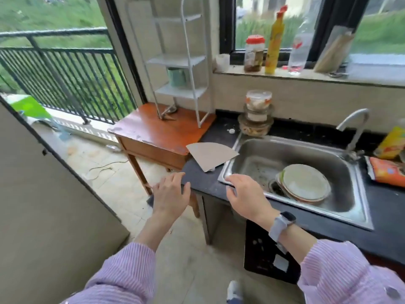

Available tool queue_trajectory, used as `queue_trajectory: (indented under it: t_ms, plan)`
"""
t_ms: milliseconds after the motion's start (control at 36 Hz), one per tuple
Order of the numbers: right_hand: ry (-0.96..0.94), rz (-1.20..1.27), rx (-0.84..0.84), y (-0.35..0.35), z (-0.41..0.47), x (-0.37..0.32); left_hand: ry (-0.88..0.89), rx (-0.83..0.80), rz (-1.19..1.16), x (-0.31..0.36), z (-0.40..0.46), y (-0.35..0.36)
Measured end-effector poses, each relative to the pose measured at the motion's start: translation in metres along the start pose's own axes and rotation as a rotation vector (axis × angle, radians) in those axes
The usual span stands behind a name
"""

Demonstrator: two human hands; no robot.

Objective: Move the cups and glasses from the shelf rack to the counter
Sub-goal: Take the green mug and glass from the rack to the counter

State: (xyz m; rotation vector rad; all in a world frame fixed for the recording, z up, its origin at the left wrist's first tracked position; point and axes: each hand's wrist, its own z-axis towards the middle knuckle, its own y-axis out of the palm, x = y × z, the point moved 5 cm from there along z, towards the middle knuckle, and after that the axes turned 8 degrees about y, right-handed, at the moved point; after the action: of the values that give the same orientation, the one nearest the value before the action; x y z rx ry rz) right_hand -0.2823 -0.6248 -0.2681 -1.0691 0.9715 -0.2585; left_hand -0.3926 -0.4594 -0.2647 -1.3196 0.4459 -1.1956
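A white metal shelf rack stands on a small wooden table left of the black counter. One pale green cup sits on the rack's lower shelf; the upper shelves look bare. My left hand hovers open over the counter's left corner, well below and in front of the rack. To its right, my right hand, with a watch on the wrist, is open beside the front left corner of the sink. Neither hand holds anything.
A steel sink holds stacked plates. A fan-shaped cardboard piece lies on the counter. Stacked glass bowls stand behind the sink. Bottles and a jar line the windowsill. A balcony railing is at left.
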Motion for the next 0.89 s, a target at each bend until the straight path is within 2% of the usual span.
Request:
queue_trajectory:
  t_ms: [222,361,528,667,778,889]
  plan:
    - [-0.146,0.036,-0.086,0.058,0.131,-0.06,-0.108,0.103,0.001,-0.084,0.09,-0.023]
    - [-0.164,0.074,-0.073,0.075,0.217,-0.085,-0.139,0.072,-0.003,-0.126,0.164,-0.025]
    - [-0.171,0.075,-0.07,0.094,0.302,-0.11,-0.17,0.114,-0.12,-0.167,0.244,-0.028]
    - [-0.131,0.076,-0.096,0.111,0.356,-0.119,-0.173,0.098,-0.234,-0.191,0.298,-0.014]
    - [-0.047,0.101,-0.144,0.13,0.398,-0.119,-0.103,0.091,-0.297,-0.207,0.347,0.003]
    - [0.039,0.135,-0.116,0.145,0.441,-0.121,-0.029,0.057,-0.397,-0.224,0.407,0.024]
